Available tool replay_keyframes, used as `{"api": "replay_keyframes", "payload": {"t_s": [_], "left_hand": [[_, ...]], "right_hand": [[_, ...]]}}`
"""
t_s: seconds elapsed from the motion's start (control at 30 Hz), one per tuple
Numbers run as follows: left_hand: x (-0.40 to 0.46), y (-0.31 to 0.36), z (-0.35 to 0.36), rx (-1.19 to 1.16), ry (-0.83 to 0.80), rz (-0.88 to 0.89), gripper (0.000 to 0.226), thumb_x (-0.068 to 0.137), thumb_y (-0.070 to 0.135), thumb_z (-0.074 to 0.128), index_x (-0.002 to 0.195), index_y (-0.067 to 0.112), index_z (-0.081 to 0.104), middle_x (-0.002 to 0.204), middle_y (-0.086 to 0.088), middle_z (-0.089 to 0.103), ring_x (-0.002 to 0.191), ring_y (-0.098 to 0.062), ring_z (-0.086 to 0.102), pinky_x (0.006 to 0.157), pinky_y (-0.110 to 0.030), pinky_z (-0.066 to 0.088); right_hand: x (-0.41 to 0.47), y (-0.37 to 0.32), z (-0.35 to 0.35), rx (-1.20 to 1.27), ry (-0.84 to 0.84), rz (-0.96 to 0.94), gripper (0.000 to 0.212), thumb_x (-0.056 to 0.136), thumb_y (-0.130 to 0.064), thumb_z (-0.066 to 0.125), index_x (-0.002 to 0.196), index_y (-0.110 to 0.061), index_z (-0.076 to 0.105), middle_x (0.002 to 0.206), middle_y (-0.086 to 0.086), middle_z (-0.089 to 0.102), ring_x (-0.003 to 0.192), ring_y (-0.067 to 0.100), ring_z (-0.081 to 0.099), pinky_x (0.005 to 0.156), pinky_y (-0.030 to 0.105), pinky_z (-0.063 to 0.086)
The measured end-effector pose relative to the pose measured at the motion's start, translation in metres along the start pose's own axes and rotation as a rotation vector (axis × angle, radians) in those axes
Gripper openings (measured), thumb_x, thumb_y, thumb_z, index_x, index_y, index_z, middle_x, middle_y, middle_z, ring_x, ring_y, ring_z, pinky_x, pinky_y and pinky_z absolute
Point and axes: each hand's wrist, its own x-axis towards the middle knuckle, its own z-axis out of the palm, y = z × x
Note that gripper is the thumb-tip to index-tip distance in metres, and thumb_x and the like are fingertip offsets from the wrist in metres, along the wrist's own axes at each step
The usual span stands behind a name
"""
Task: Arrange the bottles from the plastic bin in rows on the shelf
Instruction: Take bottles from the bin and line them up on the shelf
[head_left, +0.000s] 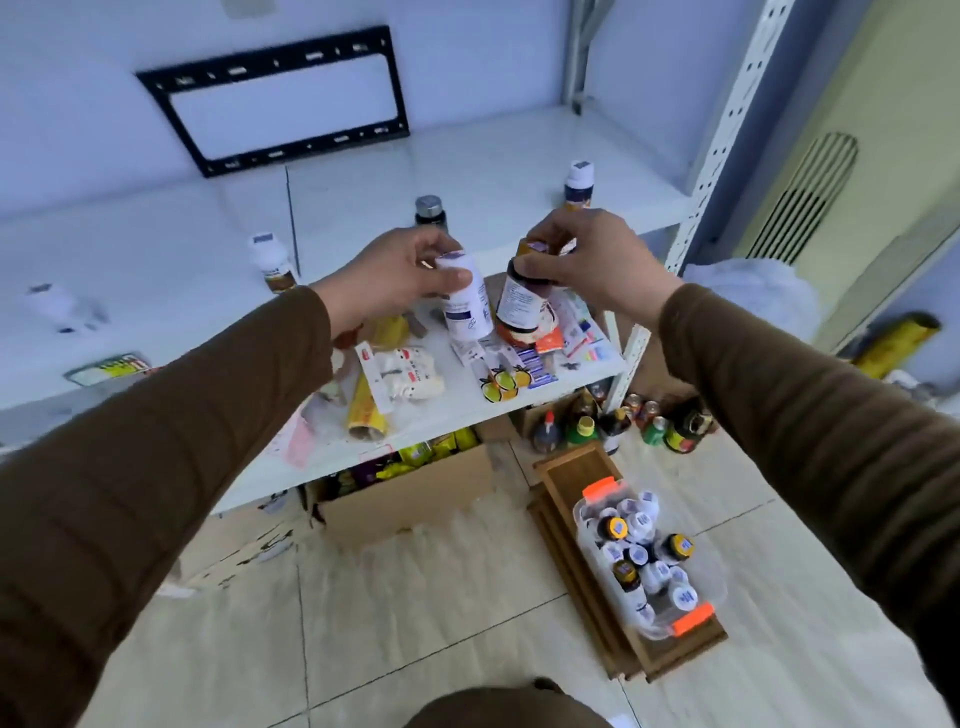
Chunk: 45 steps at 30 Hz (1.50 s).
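Observation:
My left hand (400, 275) grips a white bottle (467, 312) by its cap, held in the air before the upper shelf (467, 171). My right hand (587, 260) grips a dark brown bottle (519, 304) by its yellow cap, close beside the white one. On the upper shelf stand a white bottle (578, 184) at the right, a dark bottle (430, 212) in the middle, a white bottle (272, 262) further left and a blurred one (54, 306) at the far left. The clear plastic bin (644, 561) with orange latches sits on the floor, holding several bottles.
The lower shelf (452, 410) is cluttered with packets, rolls and cards. Under it stand a cardboard box (410, 499) and several bottles and cans (623, 421). The bin rests on stacked wooden trays (576, 467). A perforated shelf post (727, 130) rises at the right.

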Motion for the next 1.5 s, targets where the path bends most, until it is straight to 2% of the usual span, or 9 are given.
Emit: {"api": "replay_keyframes", "payload": {"t_s": [0.17,0.37,0.57,0.63,0.97,1.07,1.27,1.43,1.5], "left_hand": [[-0.014,0.010,-0.020,0.013,0.080,0.002,0.024,0.087,0.027,0.076,0.105,0.018,0.063,0.117,-0.017,0.065,0.105,-0.029,0.067,0.092,-0.038,0.057],[-0.036,0.008,-0.031,0.087,0.151,-0.004,0.027,0.086,0.033,0.075,0.105,0.018,0.063,0.109,-0.012,0.066,0.092,-0.023,0.065,0.091,-0.043,0.053],[-0.070,-0.022,-0.052,0.128,0.268,-0.073,0.028,0.087,0.037,0.074,0.105,0.020,0.060,0.107,-0.005,0.069,0.097,-0.022,0.065,0.080,-0.033,0.050],[-0.086,-0.039,-0.065,0.092,0.308,-0.104,0.028,0.085,0.037,0.075,0.102,0.021,0.060,0.105,-0.006,0.071,0.098,-0.026,0.066,0.084,-0.041,0.052],[-0.173,-0.124,-0.186,0.085,0.419,-0.130,0.031,0.082,0.038,0.078,0.102,0.022,0.059,0.091,-0.002,0.066,0.080,-0.017,0.060,0.075,-0.034,0.048],[-0.197,-0.151,-0.224,0.081,0.436,-0.137,0.032,0.082,0.038,0.078,0.101,0.022,0.060,0.086,0.003,0.064,0.072,-0.012,0.057,0.072,-0.030,0.045],[-0.212,-0.194,-0.291,0.083,0.461,-0.161,0.036,0.079,0.043,0.079,0.103,0.023,0.061,0.101,-0.004,0.071,0.083,-0.021,0.065,0.078,-0.037,0.050],[-0.212,-0.218,-0.341,0.139,0.538,-0.201,0.031,0.082,0.035,0.079,0.103,0.019,0.062,0.070,0.012,0.056,0.056,0.003,0.048,0.064,-0.024,0.039],[-0.215,-0.227,-0.363,0.163,0.548,-0.222,0.031,0.082,0.037,0.078,0.103,0.021,0.061,0.070,0.011,0.055,0.054,0.001,0.047,0.057,-0.025,0.036]], "right_hand": [[0.012,-0.022,-0.002,0.004,-0.042,-0.083,0.030,0.079,-0.044,0.074,0.100,-0.022,0.071,0.095,-0.011,0.068,0.090,0.010,0.063,0.080,0.030,0.050],[0.019,-0.035,0.009,0.025,-0.077,-0.156,0.030,0.079,-0.042,0.074,0.102,-0.023,0.071,0.096,-0.007,0.070,0.092,0.011,0.064,0.079,0.030,0.049],[0.029,-0.065,0.047,0.015,-0.150,-0.241,0.030,0.079,-0.043,0.074,0.103,-0.024,0.071,0.098,-0.005,0.069,0.091,0.014,0.062,0.081,0.033,0.049],[0.030,-0.081,0.066,0.032,-0.180,-0.264,0.030,0.079,-0.042,0.074,0.102,-0.024,0.072,0.095,-0.007,0.069,0.089,0.011,0.062,0.080,0.031,0.049],[0.046,-0.208,0.170,0.035,-0.260,-0.353,0.032,0.079,-0.044,0.075,0.105,-0.025,0.071,0.098,-0.008,0.069,0.090,0.011,0.061,0.071,0.023,0.045],[0.056,-0.245,0.203,0.069,-0.264,-0.359,0.031,0.077,-0.045,0.075,0.102,-0.028,0.071,0.096,-0.011,0.069,0.088,0.012,0.063,0.075,0.030,0.050],[0.085,-0.305,0.265,0.137,-0.271,-0.374,0.028,0.076,-0.043,0.076,0.099,-0.027,0.072,0.092,-0.012,0.069,0.076,0.004,0.060,0.066,0.025,0.044],[0.122,-0.345,0.315,0.181,-0.296,-0.396,0.028,0.076,-0.043,0.076,0.099,-0.028,0.072,0.093,-0.012,0.069,0.075,0.002,0.057,0.068,0.025,0.042],[0.136,-0.361,0.335,0.202,-0.301,-0.407,0.027,0.077,-0.043,0.075,0.100,-0.028,0.072,0.094,-0.012,0.069,0.074,0.000,0.056,0.068,0.025,0.042]]}}
